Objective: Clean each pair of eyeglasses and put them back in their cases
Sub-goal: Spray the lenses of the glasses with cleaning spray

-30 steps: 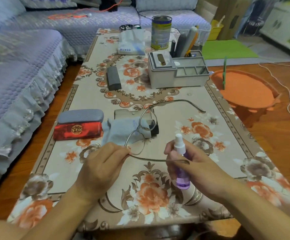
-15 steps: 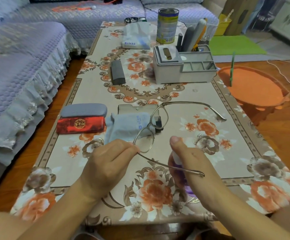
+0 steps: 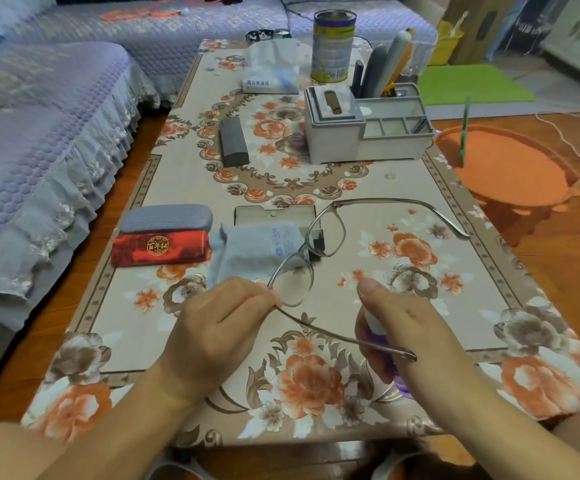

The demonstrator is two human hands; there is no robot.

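- Thin grey metal-framed eyeglasses held up over the floral-patterned tabletop, temples unfolded, near lens just beside the left hand.
- Left hand low and centre, fingers pinched together on the near temple where it meets the frame.
- Near temple running rightward across the right hand, tip lying over its back.
- Right hand wrapped around a small purple spray bottle, thumb raised on top; bottle mostly hidden by the hand, purple base showing below the wrist.
- Cannot tell whether the nozzle is being pressed.
- Grey microfibre cleaning cloth lying flat on the tabletop behind the left hand, partly under the lenses in this view.
- Flat beige open case just behind the cloth, partly covered by it.
- Grey textured closed eyeglass case near the left edge, touching the red rectangular case with a gold round emblem set just in front of it.
- Dark grey slim rectangular case farther back, well apart from the others.
- Grey plastic desk organiser at the back right, pens and tools standing in its rear compartment.
- Tall tin can and a white plastic packet at the far end.
- Lavender quilted sofa along the left; orange round stool at the right on the wooden floor.
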